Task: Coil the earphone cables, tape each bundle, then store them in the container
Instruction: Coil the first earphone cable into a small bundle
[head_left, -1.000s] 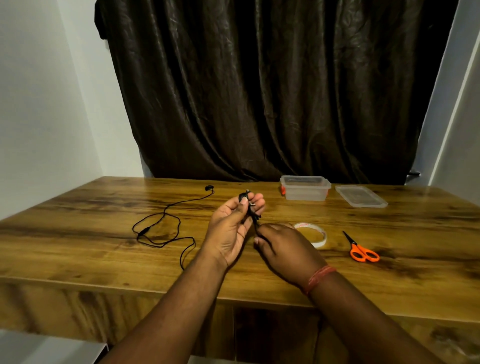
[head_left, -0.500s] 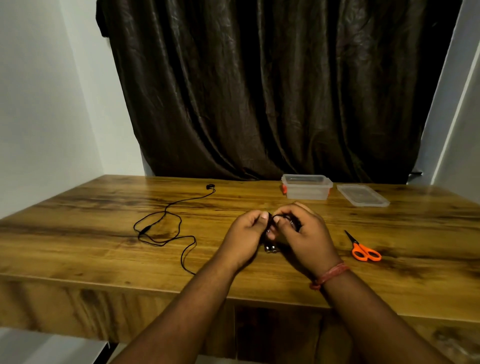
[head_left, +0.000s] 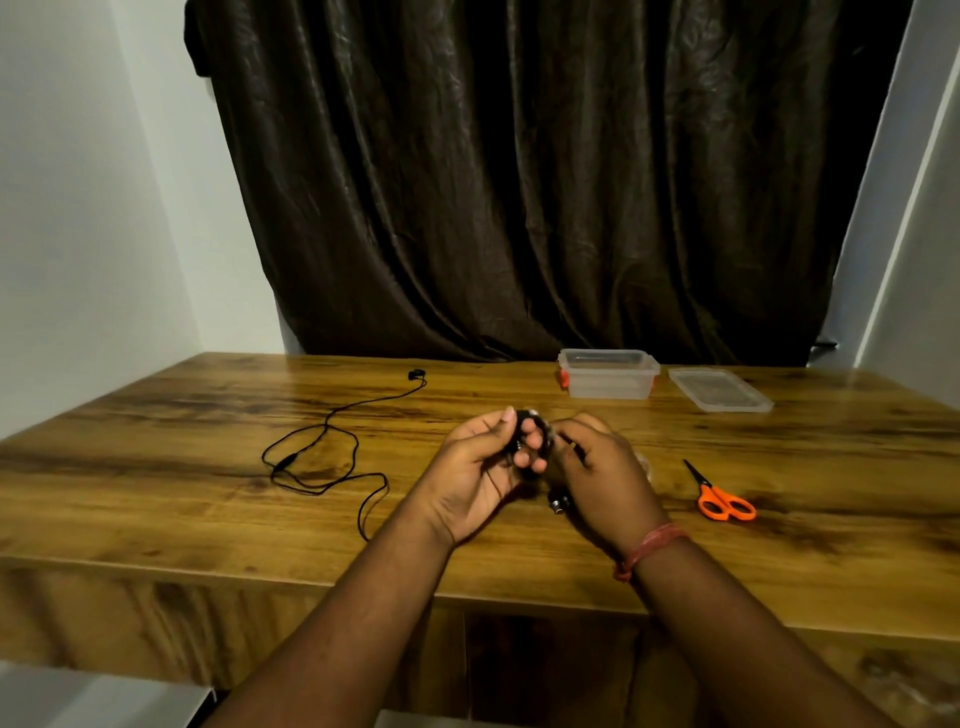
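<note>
Earphone cable coil (head_left: 535, 441), black, sits between both hands above the table's middle, near the front edge. Left hand (head_left: 480, 470) has the loops wound around its fingers, thumb up at the top of the bundle, fingers curled through it. Right hand (head_left: 602, 475) is just beside it, fingers curled onto the right side of the coil; exact pinch point is hidden by the knuckles. Earbud ends (head_left: 558, 504) dangle below the hands, metallic tips visible.

Second earphone (head_left: 332, 457) lies uncoiled on the wooden table (head_left: 156, 493), well left of the hands, cable in loose loops with one bud (head_left: 415, 373) far back and the tail running toward the front edge.

Clear container (head_left: 608, 382) stands open at the back of the table, its lid (head_left: 719, 389) flat just to its right, apart from it. Orange-handled scissors (head_left: 719, 496) lie right of the right hand, closed, tips pointing back-left. A sliver of something pale shows behind the right hand; can't tell what it is.

Dark curtain (head_left: 519, 182) behind the table
</note>
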